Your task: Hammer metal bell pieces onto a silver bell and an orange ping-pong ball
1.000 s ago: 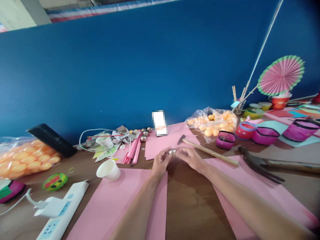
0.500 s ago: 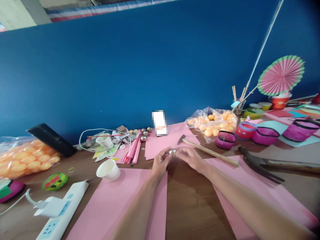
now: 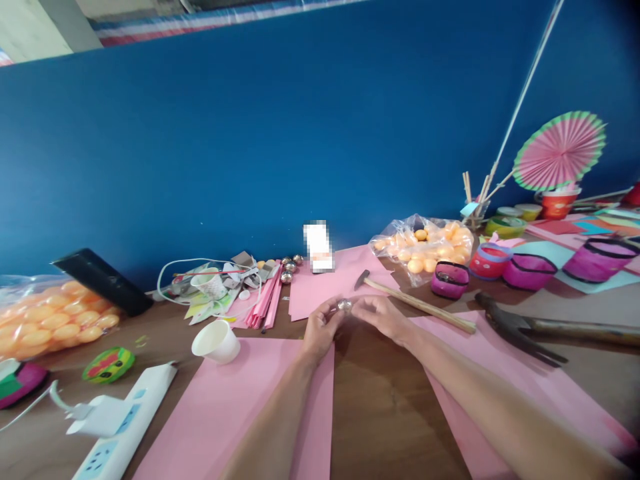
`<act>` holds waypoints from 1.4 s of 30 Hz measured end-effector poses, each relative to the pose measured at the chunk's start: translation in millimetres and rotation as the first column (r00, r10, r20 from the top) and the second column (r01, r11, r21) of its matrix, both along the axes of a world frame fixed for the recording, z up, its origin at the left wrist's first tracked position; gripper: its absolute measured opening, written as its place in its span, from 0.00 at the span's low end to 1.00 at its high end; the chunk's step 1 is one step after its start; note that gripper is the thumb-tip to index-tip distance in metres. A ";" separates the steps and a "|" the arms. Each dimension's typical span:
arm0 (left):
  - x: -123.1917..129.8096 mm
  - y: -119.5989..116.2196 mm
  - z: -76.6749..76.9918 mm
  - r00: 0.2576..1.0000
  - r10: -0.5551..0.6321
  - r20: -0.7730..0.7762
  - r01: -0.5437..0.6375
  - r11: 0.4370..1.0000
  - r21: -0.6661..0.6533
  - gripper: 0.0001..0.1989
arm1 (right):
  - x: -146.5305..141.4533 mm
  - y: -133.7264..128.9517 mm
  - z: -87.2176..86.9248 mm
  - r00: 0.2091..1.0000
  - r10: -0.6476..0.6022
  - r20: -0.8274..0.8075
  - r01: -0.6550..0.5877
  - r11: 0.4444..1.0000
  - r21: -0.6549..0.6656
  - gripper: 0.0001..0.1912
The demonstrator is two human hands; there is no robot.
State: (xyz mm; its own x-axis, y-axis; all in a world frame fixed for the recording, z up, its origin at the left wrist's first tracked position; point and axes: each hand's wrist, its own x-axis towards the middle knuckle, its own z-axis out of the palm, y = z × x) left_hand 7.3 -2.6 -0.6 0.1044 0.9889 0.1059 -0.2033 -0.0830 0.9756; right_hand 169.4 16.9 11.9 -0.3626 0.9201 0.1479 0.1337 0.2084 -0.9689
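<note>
A small shiny silvery ball (image 3: pixel 345 305) is between my hands over the brown table. My left hand (image 3: pixel 320 327) pinches it from the left with thumb and forefinger. From the right, the fingertips of my right hand (image 3: pixel 381 317) are closed together against it or very near it. Behind my right hand, a small hammer (image 3: pixel 420 303) with a wooden handle lies slanting. Pink paper (image 3: pixel 260 400) lies under my left forearm, with a white cup (image 3: pixel 217 341) at its upper left corner. Several more metallic balls (image 3: pixel 287 270) rest beside the pink strips.
A claw hammer (image 3: pixel 520 330) lies on pink paper at the right. Bags of orange balls (image 3: pixel 60 317) stand left and back right. A power strip (image 3: pixel 127 427) is front left. Pink pouches (image 3: pixel 530 270), a paper fan (image 3: pixel 561 152) and a propped phone (image 3: pixel 319 247) are further back.
</note>
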 end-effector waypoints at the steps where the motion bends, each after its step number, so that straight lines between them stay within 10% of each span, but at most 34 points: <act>1: 0.1 -0.1 0.0 1.000 0.001 -0.010 -0.001 1.000 0.004 0.21 | 0.2 0.3 -0.6 1.000 -0.009 -0.001 0.009 1.000 -0.013 0.14; 42: 5.8 -5.9 7.2 0.996 0.034 0.083 -0.027 0.996 -0.090 0.21 | -5.3 0.3 -0.1 0.993 -0.060 -0.098 0.071 0.991 0.111 0.14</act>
